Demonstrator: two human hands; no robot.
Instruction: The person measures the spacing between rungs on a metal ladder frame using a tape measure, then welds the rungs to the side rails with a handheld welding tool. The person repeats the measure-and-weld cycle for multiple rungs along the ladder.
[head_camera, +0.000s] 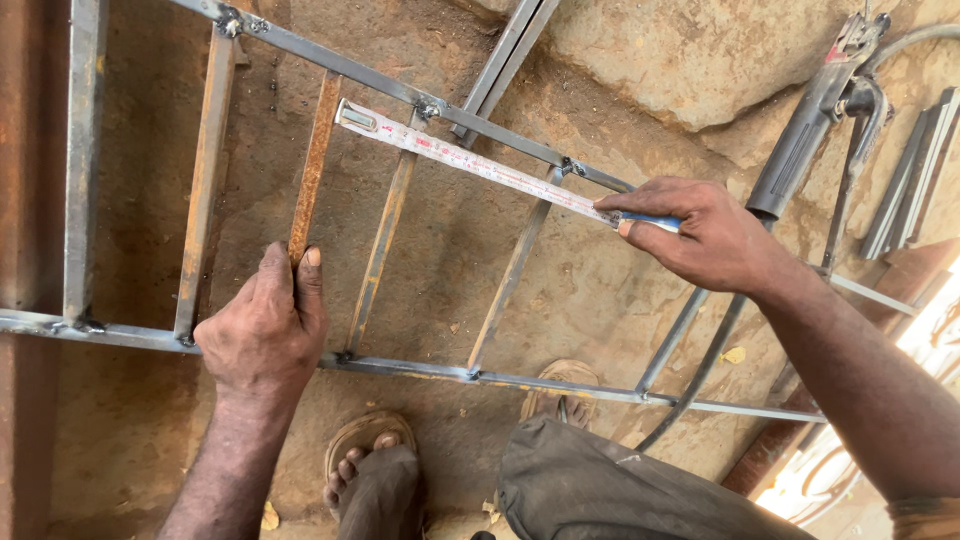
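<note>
Dirt floor (600, 290), steel frame (420, 368), hands on rusty bar (312, 170) and tape measure (480, 165).

A metal-fabrication or welding workshop, worked at ground level. A ladder-like steel frame (420, 370) of welded bars lies flat on a bare dirt and stone floor (600, 290). A welding electrode holder (815, 115) with its cable rests at the upper right of the frame, and more steel bar stock (915, 170) lies at the right edge. A rusty bar (313, 165) lies loose across the frame at the upper left.
</note>
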